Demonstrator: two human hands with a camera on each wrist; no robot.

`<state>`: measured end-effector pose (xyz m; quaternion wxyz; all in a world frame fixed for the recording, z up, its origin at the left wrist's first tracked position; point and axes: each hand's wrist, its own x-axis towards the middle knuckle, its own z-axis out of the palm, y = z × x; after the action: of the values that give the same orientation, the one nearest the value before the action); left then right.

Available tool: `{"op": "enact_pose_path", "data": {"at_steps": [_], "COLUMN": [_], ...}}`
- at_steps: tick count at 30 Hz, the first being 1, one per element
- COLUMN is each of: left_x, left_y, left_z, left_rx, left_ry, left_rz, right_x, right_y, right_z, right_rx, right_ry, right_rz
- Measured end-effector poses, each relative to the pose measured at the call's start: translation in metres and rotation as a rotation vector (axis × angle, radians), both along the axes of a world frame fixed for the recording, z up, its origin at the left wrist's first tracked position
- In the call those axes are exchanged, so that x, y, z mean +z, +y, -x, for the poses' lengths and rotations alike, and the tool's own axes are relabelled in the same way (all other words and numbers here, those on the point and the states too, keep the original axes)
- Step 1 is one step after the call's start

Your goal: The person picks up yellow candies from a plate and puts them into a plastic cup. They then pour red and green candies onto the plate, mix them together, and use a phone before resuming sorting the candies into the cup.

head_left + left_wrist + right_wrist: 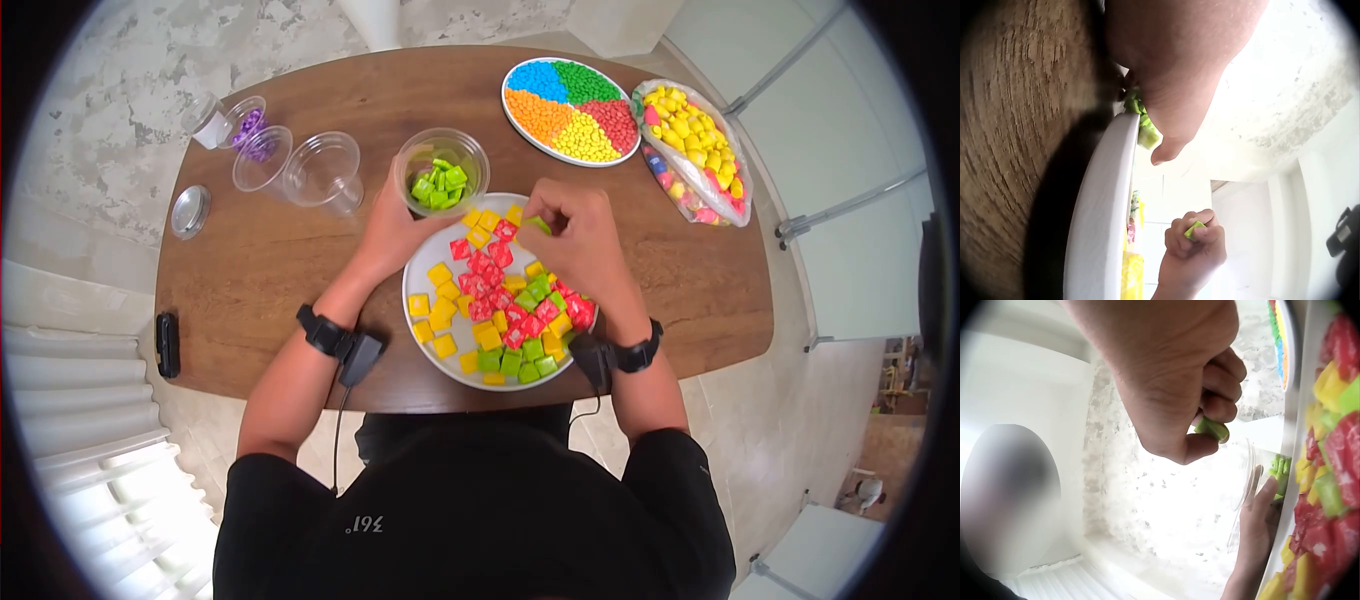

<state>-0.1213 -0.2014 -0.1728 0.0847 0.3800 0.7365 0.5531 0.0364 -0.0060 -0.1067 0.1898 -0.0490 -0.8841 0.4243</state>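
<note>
My left hand (394, 232) grips a clear plastic cup (479, 165) at the far left rim of a round white plate (423, 268). Green wrapped candies (440, 184) lie inside the cup. Over the plate's far right side, my right hand (578, 238) pinches a single green candy (1212, 429) between thumb and fingers; the left wrist view also shows this green candy (1194, 231). Red candies (487, 278), yellow candies (441, 314) and green candies (512, 362) are spread over the plate, several of each.
Empty clear cups (322, 165) stand left of my left hand, beside cups with purple pieces (248, 125). A metal lid (190, 212) lies at the left. Back right are a plate of colour-sorted small candies (572, 110) and an open bag of yellow and pink pieces (700, 145).
</note>
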Motion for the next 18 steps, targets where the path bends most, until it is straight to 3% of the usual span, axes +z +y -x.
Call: {"op": "enact_pose_path", "data": {"at_steps": [13, 18], "left_x": [-0.002, -0.004], "left_y": [0.000, 0.000], "left_z": [-0.005, -0.003], "left_rx": [0.062, 0.056], "left_ry": [-0.163, -0.205], "left_rz": [0.002, 0.021], "right_x": [0.015, 0.011], "right_y": [0.008, 0.010], "right_z": [-0.005, 0.000], "right_rx": [-0.004, -0.024], "right_ry": [0.121, 0.064], "right_rz": [0.062, 0.102]}}
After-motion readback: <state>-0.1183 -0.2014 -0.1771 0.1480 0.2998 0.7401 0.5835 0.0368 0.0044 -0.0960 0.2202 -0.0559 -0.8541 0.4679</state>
